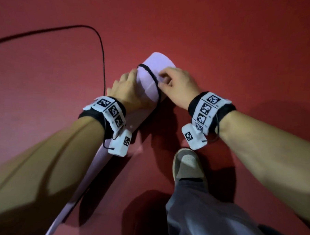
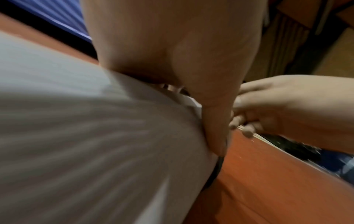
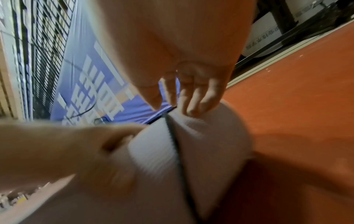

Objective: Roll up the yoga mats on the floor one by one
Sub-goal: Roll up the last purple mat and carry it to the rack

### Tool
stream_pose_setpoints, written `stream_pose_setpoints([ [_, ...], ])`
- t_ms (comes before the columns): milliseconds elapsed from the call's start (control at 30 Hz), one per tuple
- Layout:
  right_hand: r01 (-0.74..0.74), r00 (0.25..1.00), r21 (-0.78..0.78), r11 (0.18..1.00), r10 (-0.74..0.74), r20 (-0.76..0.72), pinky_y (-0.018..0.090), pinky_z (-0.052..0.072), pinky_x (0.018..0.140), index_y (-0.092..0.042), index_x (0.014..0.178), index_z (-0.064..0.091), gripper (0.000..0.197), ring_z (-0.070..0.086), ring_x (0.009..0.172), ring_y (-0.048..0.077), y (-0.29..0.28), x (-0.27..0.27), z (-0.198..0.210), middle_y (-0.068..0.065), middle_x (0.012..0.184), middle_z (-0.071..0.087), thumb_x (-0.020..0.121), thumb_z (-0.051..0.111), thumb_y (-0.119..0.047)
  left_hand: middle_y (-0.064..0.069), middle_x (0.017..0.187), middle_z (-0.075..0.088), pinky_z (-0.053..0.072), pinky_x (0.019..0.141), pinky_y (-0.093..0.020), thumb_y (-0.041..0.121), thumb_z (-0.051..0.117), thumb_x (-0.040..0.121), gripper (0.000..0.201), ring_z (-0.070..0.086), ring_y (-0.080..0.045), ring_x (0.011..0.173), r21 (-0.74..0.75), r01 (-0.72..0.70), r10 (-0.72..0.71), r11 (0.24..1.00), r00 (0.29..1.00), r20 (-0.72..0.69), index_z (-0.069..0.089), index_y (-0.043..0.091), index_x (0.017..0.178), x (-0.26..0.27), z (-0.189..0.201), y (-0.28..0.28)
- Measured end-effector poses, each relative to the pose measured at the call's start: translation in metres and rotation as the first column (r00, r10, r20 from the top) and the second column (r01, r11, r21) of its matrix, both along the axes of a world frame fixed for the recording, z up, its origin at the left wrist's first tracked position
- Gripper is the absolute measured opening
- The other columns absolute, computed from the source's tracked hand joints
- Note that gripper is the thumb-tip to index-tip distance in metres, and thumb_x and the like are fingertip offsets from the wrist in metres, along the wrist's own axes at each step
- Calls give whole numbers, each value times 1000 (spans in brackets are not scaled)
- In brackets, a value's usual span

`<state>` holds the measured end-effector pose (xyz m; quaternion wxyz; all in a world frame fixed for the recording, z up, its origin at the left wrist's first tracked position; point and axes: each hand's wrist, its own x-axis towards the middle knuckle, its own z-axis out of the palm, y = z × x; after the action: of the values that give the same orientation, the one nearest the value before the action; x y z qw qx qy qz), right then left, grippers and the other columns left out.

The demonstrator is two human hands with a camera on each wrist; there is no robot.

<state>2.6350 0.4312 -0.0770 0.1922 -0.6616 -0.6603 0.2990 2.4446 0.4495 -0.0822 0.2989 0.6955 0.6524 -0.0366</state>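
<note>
Nearest in the head view, a grey shoe (image 1: pixel 189 165) and trouser leg are planted on the red floor (image 1: pixel 242 50), and the near end of the rolled lilac yoga mat (image 1: pixel 152 85) is cut off beneath the left forearm. Farther along, the roll is clasped from the side by the left hand (image 1: pixel 127 91), its fingertips hidden behind the mat. Near the far end, a black elastic band (image 1: pixel 149 72) looped round the roll is pinched by the right hand (image 1: pixel 178 84); both wrist views are blurred.
</note>
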Motion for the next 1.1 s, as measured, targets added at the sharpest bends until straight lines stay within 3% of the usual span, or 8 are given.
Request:
stream_pose_setpoints([
  [100,-40,984,35,999,33,174,36,43,92,-14,119,61,36,55,113,30,24,-28,6,11,121,60,92,63,-38,-5,157,25,39,105,-60,67,84,54,129,40,-41,136,-46,1,-5,999,998,-67,9,38,155,-36,2,-23],
  [200,-24,952,11,1000,19,306,40,44,94,-12,113,59,36,55,116,32,41,-45,5,13,125,58,92,60,-42,-8,152,30,40,101,-64,66,83,50,135,41,-43,132,-128,-8,-11,992,989,-145,0,43,154,-74,9,-47],
  [367,22,882,-69,997,13,471,45,45,94,-6,125,57,33,54,121,38,52,-62,13,19,133,54,97,52,-21,-14,145,34,45,99,-60,72,86,37,155,44,-45,127,-239,-14,-41,971,974,-225,-18,47,149,-124,10,-80],
  [500,-4,836,-116,993,67,544,46,44,94,-1,128,54,33,50,124,39,41,-83,25,20,134,51,97,49,-11,-11,138,44,47,97,-51,63,90,47,147,45,-40,124,-175,-36,-1,984,978,-208,-8,42,155,-127,10,-88],
  [633,-257,849,-151,954,298,436,43,46,84,-1,118,57,27,58,108,38,16,-127,40,20,122,59,95,44,-6,-8,125,53,44,85,-41,67,85,49,130,52,-38,114,-68,-77,67,995,987,-143,12,41,152,-106,10,-93],
  [800,-491,812,-262,831,546,207,29,38,72,-18,91,59,13,56,85,23,-18,-149,57,2,91,57,99,49,-15,-2,117,64,46,78,-32,56,86,58,89,64,-26,108,-121,-194,184,974,979,-87,50,24,133,-80,6,-57],
  [967,-364,922,-232,902,383,45,30,48,82,-12,95,68,13,62,95,23,-9,-105,37,4,98,69,94,58,-21,11,99,72,58,78,-40,80,85,10,122,70,-16,87,-150,-207,228,967,963,144,60,28,118,-87,2,-36],
  [1100,-278,957,-128,952,286,52,38,50,84,-19,94,59,15,57,89,22,-27,-79,-2,-10,82,52,84,70,-15,6,118,63,51,96,-40,66,92,32,119,61,-20,108,-223,-255,296,941,938,178,47,22,133,-88,3,-32],
])
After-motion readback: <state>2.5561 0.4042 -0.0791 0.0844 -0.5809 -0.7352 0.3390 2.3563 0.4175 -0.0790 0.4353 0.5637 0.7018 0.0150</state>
